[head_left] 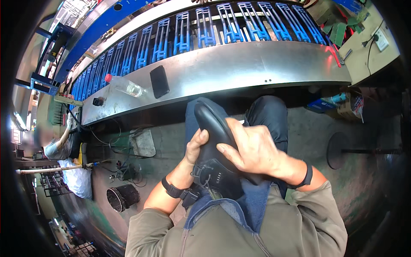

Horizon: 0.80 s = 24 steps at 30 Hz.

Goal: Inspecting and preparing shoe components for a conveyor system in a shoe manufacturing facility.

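A black lace-up shoe (214, 150) lies over my lap, its rounded toe pointing away from me and its laces toward my body. Along its left side my left hand (195, 147) is closed, the thumb pressed to the edge of the upper. My right hand (256, 147), slightly blurred, grips the right side, with its thumb on top of the upper. Its other fingertips are partly hidden behind the shoe. Beneath the shoe, a blue cloth (254, 199) covers part of my lap.
Ahead runs a metal bench (239, 64) bearing a black phone (159, 81) and a clear bottle (128, 87). Blue racks (182, 34) line its far side. A black bucket (122, 198) stands at left, near another person (64, 143). Boxes (325, 104) sit under the bench at right.
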Tool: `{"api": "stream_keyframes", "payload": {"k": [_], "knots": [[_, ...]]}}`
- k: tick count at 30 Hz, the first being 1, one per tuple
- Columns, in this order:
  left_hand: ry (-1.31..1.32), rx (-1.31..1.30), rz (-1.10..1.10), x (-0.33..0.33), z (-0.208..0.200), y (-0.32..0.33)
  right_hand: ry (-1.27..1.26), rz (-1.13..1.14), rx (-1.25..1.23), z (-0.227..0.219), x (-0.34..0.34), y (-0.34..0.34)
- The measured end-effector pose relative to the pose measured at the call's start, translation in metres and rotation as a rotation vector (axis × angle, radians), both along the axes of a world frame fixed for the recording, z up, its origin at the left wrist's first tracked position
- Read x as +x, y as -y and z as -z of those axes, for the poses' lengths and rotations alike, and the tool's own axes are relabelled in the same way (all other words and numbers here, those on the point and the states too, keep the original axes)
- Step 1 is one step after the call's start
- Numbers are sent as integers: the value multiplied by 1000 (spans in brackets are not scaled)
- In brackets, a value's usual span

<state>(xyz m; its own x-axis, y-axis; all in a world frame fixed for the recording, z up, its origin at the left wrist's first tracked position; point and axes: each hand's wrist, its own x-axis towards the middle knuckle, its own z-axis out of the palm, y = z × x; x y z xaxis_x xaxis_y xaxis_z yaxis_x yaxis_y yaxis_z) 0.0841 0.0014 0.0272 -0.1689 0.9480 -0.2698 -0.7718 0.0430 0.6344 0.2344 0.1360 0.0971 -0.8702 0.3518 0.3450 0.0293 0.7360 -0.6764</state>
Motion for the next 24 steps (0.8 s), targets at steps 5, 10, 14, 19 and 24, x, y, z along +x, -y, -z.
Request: {"api": "stream_keyframes", "payload": {"k": [5, 10, 14, 19, 24], "knots": [[211, -109, -25, -7, 6, -10, 1, -5, -84, 40, 56, 40], [171, -281, 15, -12, 6, -49, 73, 83, 136, 65, 70, 39], [33, -275, -22, -17, -29, -67, -354, -210, 380, 51, 28, 1], [-1038, -166, 244, -38, -3, -12, -533, -167, 116, -20, -16, -23], [-1085, 329, -273, -1, 11, -10, -71, 8, -827, 70, -30, -54]]}}
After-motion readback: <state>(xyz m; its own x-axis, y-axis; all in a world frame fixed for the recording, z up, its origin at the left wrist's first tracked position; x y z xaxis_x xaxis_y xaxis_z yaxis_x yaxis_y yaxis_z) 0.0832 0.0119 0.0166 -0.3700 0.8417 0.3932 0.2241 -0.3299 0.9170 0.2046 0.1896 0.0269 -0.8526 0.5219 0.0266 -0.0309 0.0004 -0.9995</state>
